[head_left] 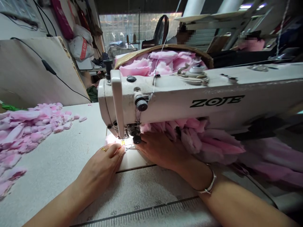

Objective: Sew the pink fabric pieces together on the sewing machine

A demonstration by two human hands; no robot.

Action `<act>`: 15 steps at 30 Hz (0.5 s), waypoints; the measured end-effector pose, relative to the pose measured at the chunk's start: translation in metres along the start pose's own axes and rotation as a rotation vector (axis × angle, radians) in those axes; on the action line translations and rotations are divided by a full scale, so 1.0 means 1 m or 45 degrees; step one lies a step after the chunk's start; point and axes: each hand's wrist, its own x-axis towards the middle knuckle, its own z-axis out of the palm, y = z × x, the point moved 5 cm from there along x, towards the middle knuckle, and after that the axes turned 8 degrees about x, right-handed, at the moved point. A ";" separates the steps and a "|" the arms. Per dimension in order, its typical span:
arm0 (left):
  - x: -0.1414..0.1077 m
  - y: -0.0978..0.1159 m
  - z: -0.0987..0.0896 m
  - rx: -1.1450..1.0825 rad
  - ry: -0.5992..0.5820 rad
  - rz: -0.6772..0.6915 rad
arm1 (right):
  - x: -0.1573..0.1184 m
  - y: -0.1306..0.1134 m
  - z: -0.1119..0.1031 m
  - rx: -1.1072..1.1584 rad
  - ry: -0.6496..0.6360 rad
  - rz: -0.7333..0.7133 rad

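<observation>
**Gathered pink fabric (193,140) lies under the arm of a ZOJE sewing machine (165,104)**

We see the fabric bunched beneath the machine's white arm, spreading away to the right past the right hand (163,149). That hand lies low, palm down, its fingers reaching under the machine's head just beside the needle area. Its grip is partly hidden there, so we cannot tell how far it is open or whether it has hold of the fabric.

The left hand (104,162) rests at the front of the brightly lit needle area, thumb and fingers drawn close together in a narrow grip. We cannot tell whether any cloth is pinched between them. It wears a gold-coloured ring (103,149); a silver-coloured bracelet (210,184) circles the right wrist.

On the pale worktop (78,142), to the left and well apart from both hands, we find a pile of small pink pieces (30,126), overlapping loosely. Along the near side runs a printed ruler (132,216), with 400, 450, 500 and 550 readable.

Behind the machine, more pink cloth (163,61) fills a container with a brown rim (139,51). Farther back we make out a black fan (162,30) and 2 other people, with 2 white thread cones (194,8) above.
</observation>
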 end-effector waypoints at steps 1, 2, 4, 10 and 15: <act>-0.001 0.000 0.001 -0.002 -0.015 -0.001 | 0.000 -0.001 0.000 -0.004 0.001 0.002; -0.002 0.000 0.002 -0.001 -0.027 -0.003 | 0.001 -0.001 0.000 -0.004 0.000 0.005; -0.004 -0.001 0.004 0.006 -0.055 -0.007 | 0.003 -0.003 0.001 0.006 -0.017 -0.001; -0.005 0.004 0.005 0.036 -0.107 -0.034 | 0.005 -0.007 0.003 0.075 -0.074 -0.042; -0.004 0.011 0.004 0.056 -0.075 -0.094 | 0.002 -0.006 0.005 0.023 -0.077 -0.046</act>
